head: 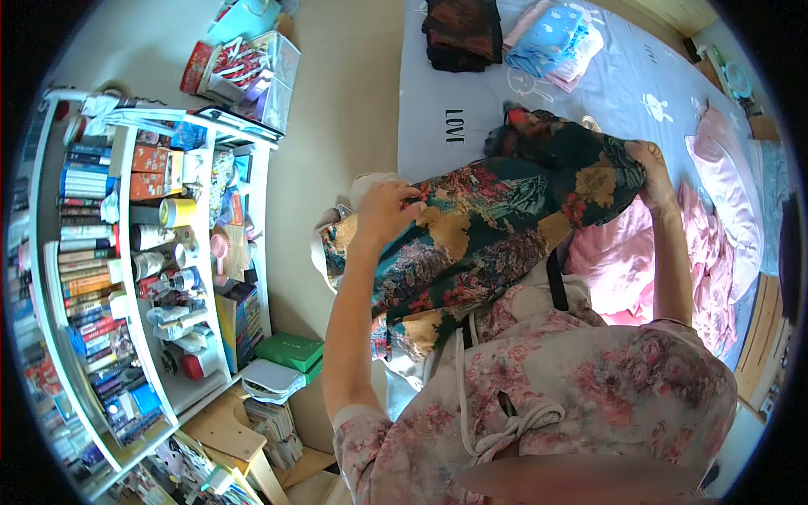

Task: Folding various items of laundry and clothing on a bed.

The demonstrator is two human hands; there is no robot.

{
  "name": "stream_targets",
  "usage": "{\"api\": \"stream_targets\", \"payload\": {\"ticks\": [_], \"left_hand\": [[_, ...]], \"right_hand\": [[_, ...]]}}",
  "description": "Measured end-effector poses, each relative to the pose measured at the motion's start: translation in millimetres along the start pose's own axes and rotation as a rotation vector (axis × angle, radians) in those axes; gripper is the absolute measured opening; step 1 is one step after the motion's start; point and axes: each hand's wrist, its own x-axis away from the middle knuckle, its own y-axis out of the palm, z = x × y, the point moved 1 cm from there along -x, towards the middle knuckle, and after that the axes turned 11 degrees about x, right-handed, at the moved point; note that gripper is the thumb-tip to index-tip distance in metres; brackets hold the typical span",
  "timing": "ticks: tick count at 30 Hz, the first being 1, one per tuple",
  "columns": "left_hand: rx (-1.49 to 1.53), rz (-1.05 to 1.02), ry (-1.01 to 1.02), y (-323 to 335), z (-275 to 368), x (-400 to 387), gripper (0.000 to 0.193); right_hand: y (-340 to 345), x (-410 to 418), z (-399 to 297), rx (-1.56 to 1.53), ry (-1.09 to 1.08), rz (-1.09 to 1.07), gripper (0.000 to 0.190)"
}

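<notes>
A dark green garment (454, 233) with red flowers and tan leaf shapes is stretched across in front of my body. My right hand (650, 173) grips its far right end, above the bed. At the upper left edge, my left hand (390, 211) has its thumb and fingers closed on the cloth. A dark, bunched part of the fabric droops behind the middle. Pale cloth (320, 252) shows at the garment's left end; whether it belongs to it, I cannot tell.
Folded dark clothing (464, 35) and a stack of folded blue and pink cloth (552, 47) lie on the bed sheet (435, 95). Pink bedding (609, 268) and a pillow (723, 196) are on the right. A crowded white bookshelf (205, 252) stands left, near a green box (290, 351).
</notes>
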Motion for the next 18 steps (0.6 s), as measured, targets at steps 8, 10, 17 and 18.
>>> {"api": "stream_targets", "payload": {"ticks": [8, 10, 17, 18], "left_hand": [[-0.062, 0.241, -0.034, 6.6, -21.1, -96.8, 0.034], [-0.069, 0.536, -0.023, 25.5, -42.3, -128.8, 0.041], [0.047, 0.564, -0.407, 57.2, -26.8, -203.2, 0.048], [-0.017, 0.549, -0.466, 63.1, -22.3, -210.4, 0.046]], "right_hand": [[59.7, -3.3, 118.1, 1.011, 0.037, -0.095, 0.026], [72.6, 8.9, 143.6, 1.093, -0.124, -0.076, 0.022], [71.2, 20.0, 182.7, 0.963, -0.333, 0.119, 0.02], [69.9, 19.5, 185.7, 0.984, -0.342, 0.119, 0.02]]}}
